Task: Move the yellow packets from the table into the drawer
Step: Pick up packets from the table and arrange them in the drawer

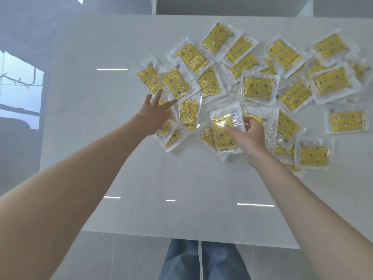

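Note:
Several yellow packets in clear wrappers lie scattered and overlapping across the far right half of the white table (141, 178). My right hand (249, 134) grips one yellow packet (222, 130) near the front of the pile, thumb on top of it. My left hand (154, 114) reaches over the pile's left edge with fingers spread, hovering on or just above another packet (171, 136). A white drawer or shelf opening (232, 6) shows at the top edge, beyond the table.
The table's front edge (181, 238) runs just ahead of my legs in blue jeans (203, 259). A lone packet (347, 121) lies at the far right. Grey floor and a bright window reflection are on the left.

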Motion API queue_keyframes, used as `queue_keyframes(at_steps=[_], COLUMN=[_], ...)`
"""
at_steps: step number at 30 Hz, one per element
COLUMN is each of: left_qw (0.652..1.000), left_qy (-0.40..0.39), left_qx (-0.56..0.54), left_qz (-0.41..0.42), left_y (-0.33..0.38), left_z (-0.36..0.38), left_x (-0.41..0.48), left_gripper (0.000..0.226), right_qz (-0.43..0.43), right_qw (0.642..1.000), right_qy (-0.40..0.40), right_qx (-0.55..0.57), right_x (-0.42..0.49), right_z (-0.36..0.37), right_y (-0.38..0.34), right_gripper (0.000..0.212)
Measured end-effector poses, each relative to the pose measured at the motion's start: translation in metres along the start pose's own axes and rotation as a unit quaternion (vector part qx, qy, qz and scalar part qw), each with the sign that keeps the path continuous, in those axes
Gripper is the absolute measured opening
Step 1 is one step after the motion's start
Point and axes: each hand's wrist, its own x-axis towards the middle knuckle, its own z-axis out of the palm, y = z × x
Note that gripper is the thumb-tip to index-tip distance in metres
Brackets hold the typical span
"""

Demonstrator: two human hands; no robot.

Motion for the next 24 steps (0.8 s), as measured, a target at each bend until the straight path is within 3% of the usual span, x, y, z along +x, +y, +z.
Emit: queue_keyframes(at_steps=[4, 9, 13, 18, 21, 24], left_qw=[0.999, 0.998, 0.997, 0.985, 0.980, 0.982], left_qy=[-0.004, 0.016, 0.034, 0.145, 0.174, 0.094], left_qx=[-0.021, -0.006, -0.003, 0.036, -0.006, -0.137], left_qz=[0.026, 0.058, 0.068, 0.082, 0.096, 0.091], left_y=[-0.002, -0.010, -0.013, -0.015, -0.018, -0.016], left_z=[0.007, 0.007, 0.003, 0.011, 0.018, 0.021], left_x=[0.013, 0.018, 0.015, 0.010, 0.005, -0.007], left_gripper=[0.050, 0.057, 0.057, 0.052, 0.044, 0.044], right_qz=[0.027, 0.036, 0.070, 0.030, -0.022, -0.011], right_qw=[0.999, 0.979, 0.955, 0.953, 0.956, 0.961], right_qy=[0.043, 0.068, 0.072, 0.089, 0.105, 0.087], right_qx=[-0.016, -0.191, -0.278, -0.288, -0.273, -0.263], right_x=[0.021, 0.035, 0.037, 0.036, 0.030, 0.023], right_z=[0.004, 0.017, 0.026, 0.035, 0.038, 0.039], right_y=[0.001, 0.010, 0.002, 0.002, 0.005, 0.006], right_gripper=[0.053, 0.076, 0.080, 0.083, 0.080, 0.074])
